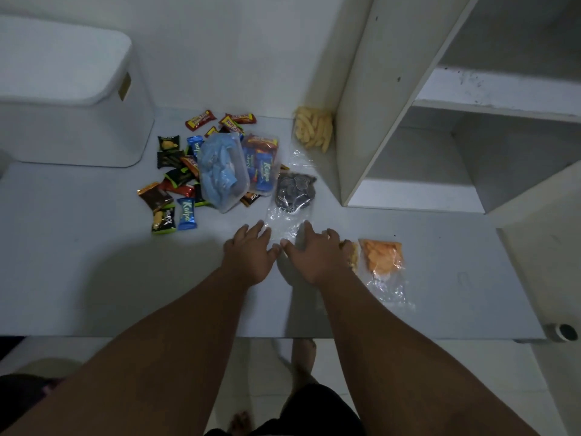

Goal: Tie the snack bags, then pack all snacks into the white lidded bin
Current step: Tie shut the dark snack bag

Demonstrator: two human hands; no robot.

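Two hands mid-frame, side by side, thumbs nearly touching: left hand [251,256] & right hand [314,258], fingers straight, gripping nothing. Right one lies on the empty end of the clear bag of dark discs [294,191], left at its edge. White lidded bin [72,89] upper left, lid on. Wrapped snacks [176,184] btwn bin & bag. Orange chip bag [382,258] just right of the right hand.

- left hand [250,258] palm down, fingers straight, slightly spread
- right hand [314,258] flat likewise, its thumb tip almost meeting the left thumb
- both bare forearms stretch forward across the table's [94,278] near edge
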